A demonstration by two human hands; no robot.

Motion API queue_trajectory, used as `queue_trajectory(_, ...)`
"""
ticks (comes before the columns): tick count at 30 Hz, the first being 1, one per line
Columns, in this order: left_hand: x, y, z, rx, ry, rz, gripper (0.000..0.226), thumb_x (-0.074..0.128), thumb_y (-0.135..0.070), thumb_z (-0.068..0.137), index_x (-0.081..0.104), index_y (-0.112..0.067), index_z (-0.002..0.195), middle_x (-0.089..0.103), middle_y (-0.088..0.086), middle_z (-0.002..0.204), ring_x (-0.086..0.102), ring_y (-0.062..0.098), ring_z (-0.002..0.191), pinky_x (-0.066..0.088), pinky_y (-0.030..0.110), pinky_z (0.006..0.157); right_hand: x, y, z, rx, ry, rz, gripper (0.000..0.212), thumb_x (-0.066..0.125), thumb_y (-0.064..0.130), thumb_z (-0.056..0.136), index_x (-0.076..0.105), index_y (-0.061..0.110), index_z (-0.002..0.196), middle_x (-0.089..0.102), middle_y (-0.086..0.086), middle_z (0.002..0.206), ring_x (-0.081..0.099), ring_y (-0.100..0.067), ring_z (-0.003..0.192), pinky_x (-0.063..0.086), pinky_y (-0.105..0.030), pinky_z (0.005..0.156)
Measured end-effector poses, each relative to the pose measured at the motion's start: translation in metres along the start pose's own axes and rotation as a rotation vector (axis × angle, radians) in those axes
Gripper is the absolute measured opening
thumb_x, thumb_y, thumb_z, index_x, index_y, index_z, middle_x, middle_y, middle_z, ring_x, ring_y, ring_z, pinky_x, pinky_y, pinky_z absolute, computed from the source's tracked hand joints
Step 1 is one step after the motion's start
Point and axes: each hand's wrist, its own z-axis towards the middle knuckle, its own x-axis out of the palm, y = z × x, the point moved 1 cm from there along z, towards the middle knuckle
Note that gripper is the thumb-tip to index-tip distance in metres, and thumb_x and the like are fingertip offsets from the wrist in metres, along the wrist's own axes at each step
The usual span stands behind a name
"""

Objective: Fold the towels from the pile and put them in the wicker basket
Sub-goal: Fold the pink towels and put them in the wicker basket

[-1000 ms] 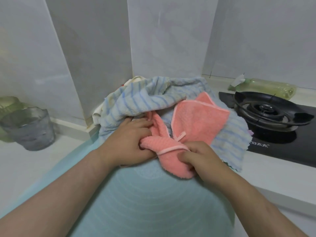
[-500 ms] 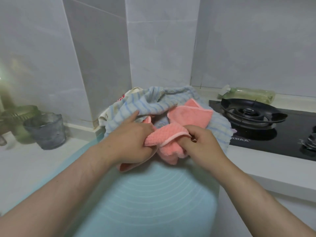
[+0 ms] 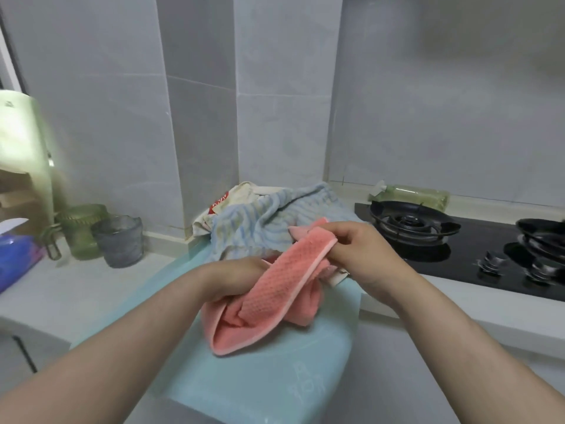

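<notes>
Pink towel in hand, not yet folded.
Fingers of left hand and right hand clamped on its ends, over the mat, beside the pile; nothing folded yet, basket not in view.

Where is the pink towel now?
Head view, centre: the left hand and right hand hold the pink towel over the blue mat, near the striped towel.

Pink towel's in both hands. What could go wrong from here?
The pink towel hangs twisted between left hand and right hand, so folding now may come out lumpy. The right hand pinches only its edge, which might slip. The striped towel pile lies beside the gas burner and could get dragged onto it.
</notes>
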Motion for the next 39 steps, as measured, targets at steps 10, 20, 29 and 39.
queue_trajectory(10,-0.057,0.066,0.002,-0.310,-0.423,0.595,0.036,0.047,-0.030,0.093,0.063,-0.023,0.125,0.061,0.002,0.134,0.055,0.022,0.121,0.041,0.027,0.098,-0.017,0.011,-0.027,0.011,0.025,-0.042,0.016,0.064,-0.002,0.087,0.075,0.006,0.096,0.074,-0.011,0.091,0.067,-0.015,0.080,0.053,-0.023,0.070)
queue_trajectory(20,-0.079,0.079,-0.015,-0.317,-0.722,-0.307,0.038,0.077,-0.029,0.071,0.060,-0.011,0.100,0.058,0.009,0.057,0.047,0.019,0.040,0.037,0.019,0.043,-0.022,0.016,-0.038,0.095,0.153,0.145,0.029,0.065,0.005,0.069,0.071,-0.002,0.096,0.069,-0.021,0.100,0.064,-0.027,0.091,0.049,-0.050,0.096)
queue_trajectory(29,0.006,-0.017,-0.067,0.357,-0.212,-0.035,0.029,0.070,-0.046,0.076,0.068,-0.031,0.101,0.072,-0.006,0.102,0.064,0.000,0.090,0.051,0.020,0.082,-0.005,0.060,-0.026,0.003,0.034,0.077,0.027,0.068,0.021,0.076,0.073,0.000,0.092,0.071,-0.022,0.100,0.068,-0.034,0.100,0.050,-0.051,0.098)
queue_trajectory(39,0.007,-0.062,-0.119,0.440,-0.042,-0.854,0.038,0.068,-0.002,0.066,0.074,-0.006,0.104,0.066,0.023,0.109,0.064,0.035,0.098,0.052,0.044,0.090,0.005,0.103,-0.024,-0.067,-0.077,0.002,0.019,0.065,0.011,0.088,0.070,0.016,0.106,0.071,-0.002,0.106,0.068,-0.017,0.099,0.053,-0.036,0.096)
